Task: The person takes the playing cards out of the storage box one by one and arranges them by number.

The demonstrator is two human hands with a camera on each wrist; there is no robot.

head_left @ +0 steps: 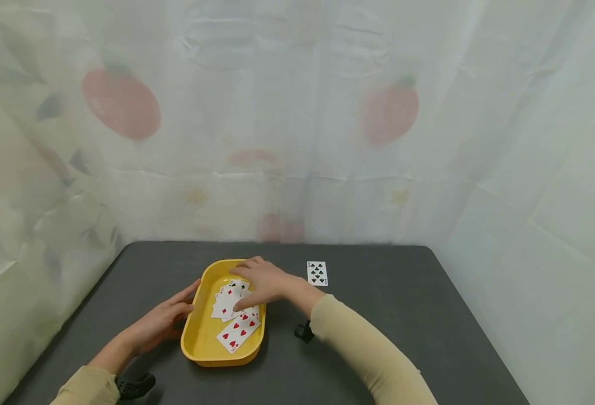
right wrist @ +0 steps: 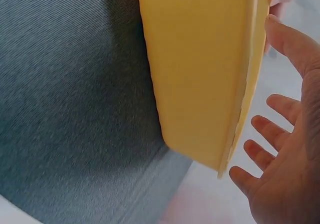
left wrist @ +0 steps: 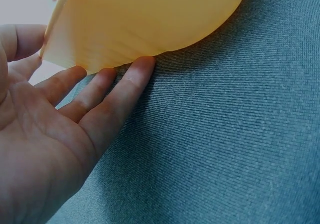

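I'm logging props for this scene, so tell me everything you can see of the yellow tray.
The yellow tray is a shallow oblong dish with rounded corners and a raised rim, smooth like plastic. It sits flat on the dark table, near its middle. Several face-up playing cards lie inside. The left hand touches its outer left wall with straight fingers; the right hand reaches over the far rim onto the cards.

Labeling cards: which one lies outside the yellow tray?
The black clubs card, alone and face up on the dark table, right of the tray. The other cards lie inside it, under the right hand.
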